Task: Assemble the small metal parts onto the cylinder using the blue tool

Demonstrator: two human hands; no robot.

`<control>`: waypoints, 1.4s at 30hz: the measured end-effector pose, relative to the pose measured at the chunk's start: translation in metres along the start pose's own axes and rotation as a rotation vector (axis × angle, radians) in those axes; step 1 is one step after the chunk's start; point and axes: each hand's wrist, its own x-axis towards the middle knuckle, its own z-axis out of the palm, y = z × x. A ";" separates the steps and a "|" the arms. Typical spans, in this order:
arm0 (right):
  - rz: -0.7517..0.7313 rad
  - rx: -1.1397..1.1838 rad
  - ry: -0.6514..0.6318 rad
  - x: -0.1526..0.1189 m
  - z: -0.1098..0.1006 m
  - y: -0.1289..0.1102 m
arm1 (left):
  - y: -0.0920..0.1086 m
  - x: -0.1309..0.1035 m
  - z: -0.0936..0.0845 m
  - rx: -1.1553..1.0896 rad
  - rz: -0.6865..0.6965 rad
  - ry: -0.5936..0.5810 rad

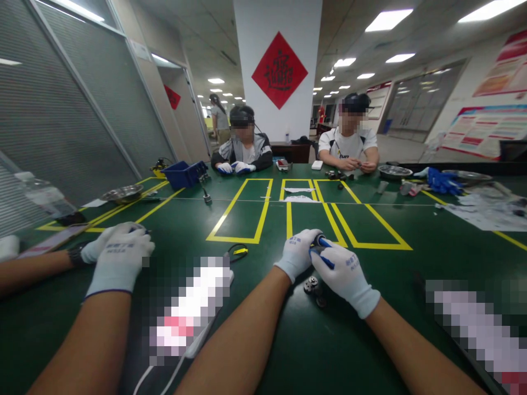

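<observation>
Dark round part (317,240): held up between both own hands, just above the green table (354,340), near the lower ends of the yellow taped frames (233,240); exact shape half covered by the grip.
Left hand (296,252): in white glove, curled around the dark round part from its left side.
Right hand (341,264): in white glove with blue coating, bent inward, grasping at the same part from its right side.
Loose metal parts (312,284): lying in a small group on the table, just below the hands, the lowest one darker.
Blurred bright panel (191,304): lying left of the left forearm, with white cable below and black cord (241,251) with yellow tag beyond.
Neighbour's gloved hands (121,255): at left, well apart from the own hands, contents hidden.
Far side: co-worker in jacket (247,151), gloved hands on the table; co-worker in white shirt (349,142), bare hands close together; blue bin (181,175) farther left.
</observation>
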 end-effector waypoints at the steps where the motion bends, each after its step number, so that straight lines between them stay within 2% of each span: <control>1: -0.005 -0.001 -0.008 0.000 0.000 0.000 | 0.001 0.000 -0.001 0.004 -0.002 0.005; 6: -0.032 -0.030 0.005 -0.001 0.001 0.000 | 0.005 -0.001 -0.005 0.048 -0.015 0.056; 12: -0.051 -0.053 0.030 -0.001 0.001 0.000 | 0.003 -0.001 -0.005 -0.008 0.010 0.021; 20: -0.037 -0.070 0.008 0.001 0.001 0.000 | 0.002 0.002 -0.004 0.042 -0.009 0.028; 27: -0.011 -0.089 0.011 0.001 0.004 0.001 | -0.002 0.001 -0.003 -0.044 0.026 0.004; 34: -0.033 -0.112 0.014 0.001 0.005 0.000 | 0.001 0.001 -0.005 0.024 -0.009 0.032; 42: -0.047 -0.147 -0.022 0.000 0.004 0.000 | 0.000 0.000 -0.005 0.028 0.001 -0.041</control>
